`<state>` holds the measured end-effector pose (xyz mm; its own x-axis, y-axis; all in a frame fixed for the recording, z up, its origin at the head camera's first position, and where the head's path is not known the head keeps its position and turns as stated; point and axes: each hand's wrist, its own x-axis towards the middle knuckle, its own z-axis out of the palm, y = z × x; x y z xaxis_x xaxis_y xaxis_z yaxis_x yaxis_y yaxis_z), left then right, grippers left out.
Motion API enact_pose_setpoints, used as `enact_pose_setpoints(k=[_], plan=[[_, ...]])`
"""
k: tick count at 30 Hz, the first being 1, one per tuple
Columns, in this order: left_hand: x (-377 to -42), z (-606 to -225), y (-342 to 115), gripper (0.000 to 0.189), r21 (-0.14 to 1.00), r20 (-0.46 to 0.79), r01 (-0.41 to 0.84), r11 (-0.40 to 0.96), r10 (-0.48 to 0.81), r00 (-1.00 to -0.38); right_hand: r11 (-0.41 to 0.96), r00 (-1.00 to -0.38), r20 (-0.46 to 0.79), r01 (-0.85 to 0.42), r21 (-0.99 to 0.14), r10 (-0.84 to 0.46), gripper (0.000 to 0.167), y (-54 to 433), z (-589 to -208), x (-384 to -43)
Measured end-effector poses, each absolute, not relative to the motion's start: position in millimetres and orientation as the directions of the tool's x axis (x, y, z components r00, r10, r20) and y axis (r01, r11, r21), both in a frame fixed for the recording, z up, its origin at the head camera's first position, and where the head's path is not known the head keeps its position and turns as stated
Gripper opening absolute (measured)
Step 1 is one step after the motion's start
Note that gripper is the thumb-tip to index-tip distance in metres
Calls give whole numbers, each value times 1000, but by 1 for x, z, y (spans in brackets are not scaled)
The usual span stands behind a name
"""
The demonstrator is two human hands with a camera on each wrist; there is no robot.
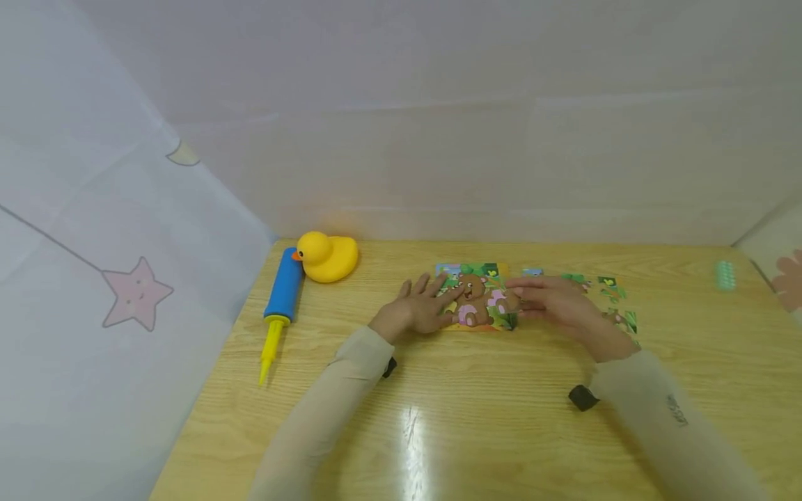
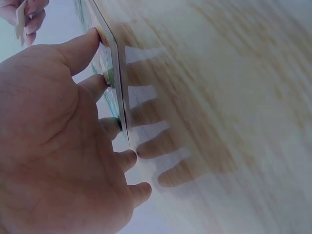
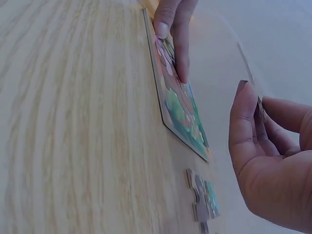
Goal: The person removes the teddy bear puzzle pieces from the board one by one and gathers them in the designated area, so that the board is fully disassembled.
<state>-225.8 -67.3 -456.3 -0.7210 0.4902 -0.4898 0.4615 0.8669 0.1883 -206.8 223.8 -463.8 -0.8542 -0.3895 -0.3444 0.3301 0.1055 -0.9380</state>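
Note:
A flat jigsaw board (image 1: 473, 287) with a brown bear picture lies on the wooden table. My left hand (image 1: 418, 309) rests at its left side, fingers spread; in the left wrist view, the thumb and two fingertips (image 2: 100, 80) press on the board's edge area. Over the board's right edge is my right hand (image 1: 560, 306). Between its thumb and fingers it pinches a small jigsaw piece (image 3: 261, 109), seen nearly edge-on in the right wrist view. Just right of the board, a loose jigsaw piece (image 3: 200, 195) lies on the table.
More loose jigsaw pieces (image 1: 609, 285) lie to the right, partly behind my right hand. A yellow rubber duck (image 1: 332, 261) and a blue hand pump (image 1: 284, 289) with a yellow nozzle are at the back left. A small green bumpy object (image 1: 725, 275) sits far right. Pale fabric walls (image 1: 438, 153) border the table.

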Motion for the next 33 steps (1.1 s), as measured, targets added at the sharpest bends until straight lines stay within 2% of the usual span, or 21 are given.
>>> enact_pose_setpoints(k=[7,16,23,33], plan=[[-225,-455,-66,67,178,-493,454,873,479,-726,19,-855,-339,361,-932,-392,59,242,-460,-202],[-225,-455,-64,67,172,-485,458,872,480,-731,-112,-862,-340,407,-907,-377,30,257,-454,-195],[-225,-454,-63,67,161,-481,456,875,473,-738,-71,-866,-330,382,-921,-376,35,278,-452,-188],[-225,-457,-66,65,175,-476,459,871,482,-735,-112,-871,-308,374,-920,-383,34,311,-459,-174]])
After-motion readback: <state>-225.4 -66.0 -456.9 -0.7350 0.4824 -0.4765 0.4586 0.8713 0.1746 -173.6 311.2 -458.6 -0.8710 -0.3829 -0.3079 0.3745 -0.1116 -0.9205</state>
